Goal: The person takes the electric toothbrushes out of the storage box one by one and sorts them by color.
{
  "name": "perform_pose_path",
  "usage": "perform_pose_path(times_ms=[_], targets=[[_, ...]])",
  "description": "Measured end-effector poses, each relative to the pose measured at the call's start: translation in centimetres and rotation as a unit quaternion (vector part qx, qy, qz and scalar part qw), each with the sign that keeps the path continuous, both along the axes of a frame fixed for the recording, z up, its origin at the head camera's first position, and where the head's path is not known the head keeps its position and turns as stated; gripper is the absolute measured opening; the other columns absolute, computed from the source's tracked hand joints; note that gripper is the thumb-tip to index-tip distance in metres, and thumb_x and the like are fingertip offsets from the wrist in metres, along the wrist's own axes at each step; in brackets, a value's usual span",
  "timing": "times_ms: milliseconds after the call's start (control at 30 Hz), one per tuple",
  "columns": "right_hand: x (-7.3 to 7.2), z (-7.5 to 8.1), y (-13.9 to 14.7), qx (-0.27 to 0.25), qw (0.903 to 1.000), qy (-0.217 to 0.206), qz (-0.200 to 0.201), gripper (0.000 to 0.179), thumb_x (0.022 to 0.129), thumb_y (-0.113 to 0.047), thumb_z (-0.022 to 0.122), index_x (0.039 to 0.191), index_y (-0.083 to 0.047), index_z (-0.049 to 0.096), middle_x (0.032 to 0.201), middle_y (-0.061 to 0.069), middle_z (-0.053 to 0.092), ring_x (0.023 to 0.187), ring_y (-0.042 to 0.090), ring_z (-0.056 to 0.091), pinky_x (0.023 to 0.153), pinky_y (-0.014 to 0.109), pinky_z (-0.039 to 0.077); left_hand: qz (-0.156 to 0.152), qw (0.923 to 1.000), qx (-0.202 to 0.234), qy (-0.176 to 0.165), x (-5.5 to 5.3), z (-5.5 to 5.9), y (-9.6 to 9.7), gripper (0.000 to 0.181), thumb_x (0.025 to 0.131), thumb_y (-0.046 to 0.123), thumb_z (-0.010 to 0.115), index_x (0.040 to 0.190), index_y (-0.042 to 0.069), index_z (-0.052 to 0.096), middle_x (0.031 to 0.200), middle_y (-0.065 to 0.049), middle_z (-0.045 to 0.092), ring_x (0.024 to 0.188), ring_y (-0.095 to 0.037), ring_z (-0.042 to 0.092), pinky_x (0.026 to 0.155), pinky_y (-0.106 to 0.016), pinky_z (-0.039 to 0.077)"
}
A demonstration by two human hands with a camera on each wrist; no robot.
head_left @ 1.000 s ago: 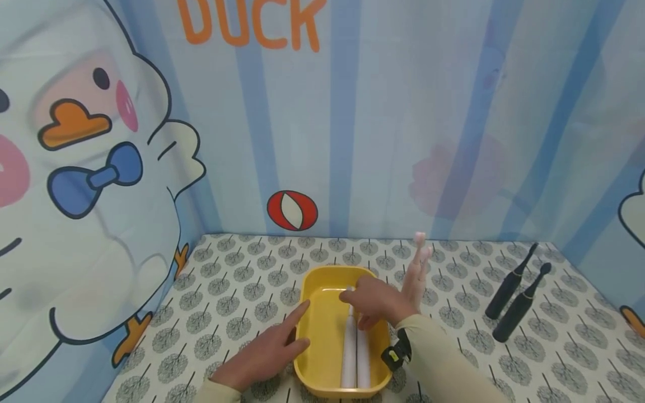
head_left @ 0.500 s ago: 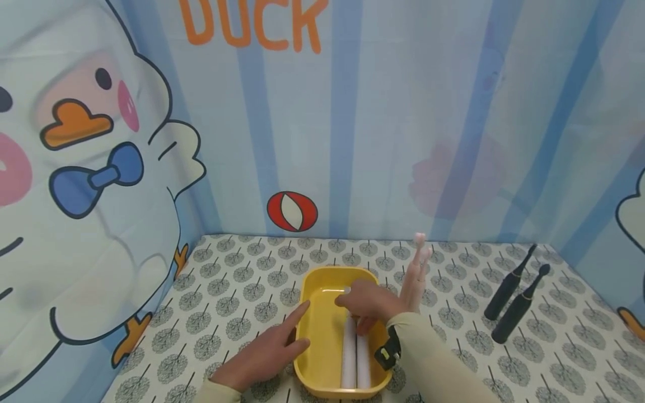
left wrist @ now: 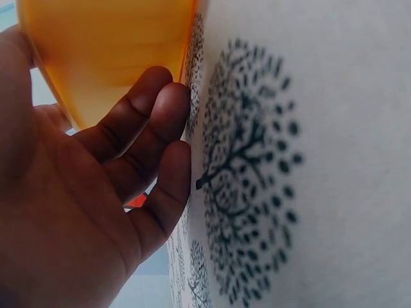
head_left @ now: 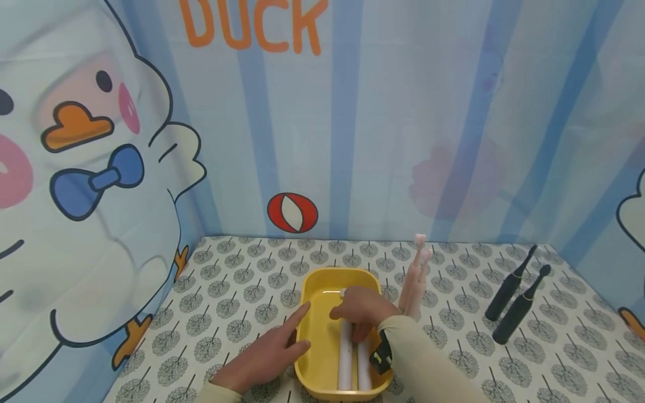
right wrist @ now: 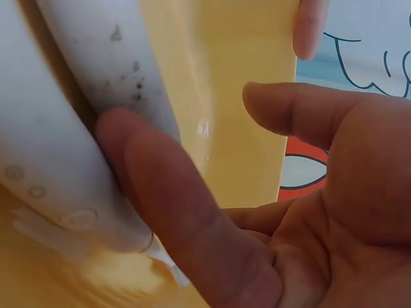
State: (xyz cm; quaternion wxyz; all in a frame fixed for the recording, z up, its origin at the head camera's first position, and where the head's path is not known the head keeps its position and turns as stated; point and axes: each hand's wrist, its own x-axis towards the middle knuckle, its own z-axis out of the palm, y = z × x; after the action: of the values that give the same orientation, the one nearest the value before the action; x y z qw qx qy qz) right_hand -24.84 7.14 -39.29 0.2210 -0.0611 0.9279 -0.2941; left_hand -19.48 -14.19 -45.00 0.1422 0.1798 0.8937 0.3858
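Two white electric toothbrushes lie lengthwise in a yellow tray (head_left: 319, 358). Their handles, the left toothbrush (head_left: 345, 364) and the right toothbrush (head_left: 364, 372), are parted by a narrow gap. My right hand (head_left: 365, 307) reaches down over them and covers their upper parts. In the right wrist view its fingertips (right wrist: 122, 131) sit in the gap, against the spotted white handle (right wrist: 109, 58), while the thumb (right wrist: 282, 109) stands apart. At the tray's left wall, my left hand (head_left: 269, 355) touches the rim with forefinger and thumb; its other fingers (left wrist: 170, 173) are loosely bent beside the tray.
Two pink toothbrushes (head_left: 414, 282) stand upright just right of the tray, close to my right forearm. Further right are two black toothbrushes (head_left: 514, 305). A tree-patterned cloth (head_left: 211, 313) covers the table, and a duck-print curtain (head_left: 312, 123) hangs behind it.
My right hand has moved left and slightly nearer inside the tray. The left white toothbrush has shifted left, widening the gap between the two handles. My left hand has stayed at the rim.
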Motion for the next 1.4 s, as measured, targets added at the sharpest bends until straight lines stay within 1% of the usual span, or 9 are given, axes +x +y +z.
perform_pose_path(times_ms=[267, 300, 533, 767, 933, 1133, 1267, 1367, 1400], targets=[[0.7, -0.5, -0.3, 0.009, 0.9999, -0.007, 0.008, 0.051, 0.075, -0.029, 0.071, 0.112, 0.004, 0.057, 0.06, 0.013, 0.062, 0.051, 0.027, 0.062, 0.047, 0.036, 0.051, 0.005, 1.0, -0.007, 0.002, 0.1, -0.2, 0.1, 0.067, 0.092, 0.05, 0.044, 0.148, 0.037, 0.009, 0.128, 0.002, 0.052, 0.11, -0.011, 0.05, 0.094, -0.043, 0.039], [0.8, -0.6, -0.4, 0.012, 0.9999, -0.005, 0.01, 0.051, 0.075, -0.028, 0.071, 0.111, 0.004, 0.057, 0.06, 0.012, 0.061, 0.051, 0.027, 0.062, 0.047, 0.036, 0.051, 0.006, 0.9999, -0.008, 0.001, 0.1, -0.2, 0.1, 0.067, 0.092, 0.05, 0.044, 0.148, 0.037, 0.009, 0.128, 0.003, 0.052, 0.109, -0.01, 0.05, 0.094, -0.043, 0.039], [1.2, -0.6, -0.8, 0.044, 0.9984, 0.002, 0.036, 0.03, 0.072, -0.024, 0.074, 0.083, -0.003, 0.055, 0.06, 0.012, 0.06, 0.047, 0.024, 0.061, 0.043, 0.033, 0.049, 0.008, 0.9999, -0.012, -0.005, 0.2, -0.1, 0.1, 0.067, 0.092, 0.051, 0.044, 0.148, 0.037, 0.01, 0.131, 0.001, 0.05, 0.112, -0.012, 0.049, 0.094, -0.044, 0.038], [1.2, -0.5, -1.3, 0.069, 0.9968, 0.008, 0.04, 0.023, 0.069, -0.015, 0.074, 0.077, -0.004, 0.055, 0.058, 0.011, 0.06, 0.047, 0.024, 0.061, 0.042, 0.032, 0.049, 0.005, 0.9998, -0.015, 0.008, 0.1, 0.2, -0.1, 0.066, 0.092, 0.053, 0.043, 0.147, 0.04, 0.008, 0.134, 0.0, 0.047, 0.117, -0.016, 0.046, 0.096, -0.045, 0.037], [1.2, -0.6, -1.8, 0.075, 0.9966, 0.013, 0.032, 0.019, 0.069, -0.005, 0.07, 0.08, -0.003, 0.056, 0.06, 0.011, 0.058, 0.046, 0.025, 0.06, 0.043, 0.034, 0.05, 0.005, 0.9997, -0.004, 0.022, 0.2, 0.3, -0.2, 0.065, 0.093, 0.05, 0.043, 0.146, 0.041, 0.007, 0.135, -0.002, 0.046, 0.119, -0.017, 0.044, 0.098, -0.046, 0.035], [1.4, -0.8, -1.9, 0.076, 0.9956, 0.024, 0.049, 0.018, 0.068, 0.001, 0.064, 0.083, -0.003, 0.056, 0.062, 0.011, 0.056, 0.048, 0.025, 0.059, 0.042, 0.034, 0.05, 0.005, 0.9999, 0.001, 0.009, 0.4, 0.3, -0.1, 0.065, 0.093, 0.051, 0.043, 0.146, 0.043, 0.007, 0.136, -0.002, 0.045, 0.12, -0.018, 0.044, 0.098, -0.047, 0.034], [1.5, -0.7, -1.5, 0.052, 0.9969, 0.018, 0.056, 0.03, 0.068, 0.002, 0.063, 0.097, 0.001, 0.054, 0.062, 0.011, 0.057, 0.048, 0.025, 0.059, 0.045, 0.036, 0.051, 0.005, 1.0, 0.0, 0.004, 0.5, 0.3, 0.0, 0.065, 0.093, 0.051, 0.043, 0.146, 0.042, 0.007, 0.134, -0.001, 0.047, 0.118, -0.017, 0.045, 0.098, -0.046, 0.035], [1.4, -0.6, -1.2, 0.027, 0.9976, 0.008, 0.063, 0.034, 0.068, 0.003, 0.061, 0.101, 0.002, 0.051, 0.062, 0.012, 0.058, 0.047, 0.026, 0.06, 0.047, 0.037, 0.051, 0.004, 1.0, -0.001, 0.006, 0.4, 0.3, 0.0, 0.065, 0.093, 0.05, 0.044, 0.146, 0.041, 0.007, 0.134, -0.002, 0.048, 0.118, -0.018, 0.045, 0.098, -0.047, 0.035], [1.5, -0.5, -1.1, 0.02, 0.9977, 0.005, 0.065, 0.033, 0.068, 0.003, 0.061, 0.099, 0.001, 0.051, 0.063, 0.012, 0.058, 0.048, 0.026, 0.061, 0.048, 0.037, 0.052, 0.004, 1.0, -0.001, 0.006, 0.4, 0.3, 0.0, 0.065, 0.093, 0.05, 0.044, 0.146, 0.042, 0.007, 0.134, -0.002, 0.048, 0.118, -0.017, 0.045, 0.098, -0.046, 0.035]])
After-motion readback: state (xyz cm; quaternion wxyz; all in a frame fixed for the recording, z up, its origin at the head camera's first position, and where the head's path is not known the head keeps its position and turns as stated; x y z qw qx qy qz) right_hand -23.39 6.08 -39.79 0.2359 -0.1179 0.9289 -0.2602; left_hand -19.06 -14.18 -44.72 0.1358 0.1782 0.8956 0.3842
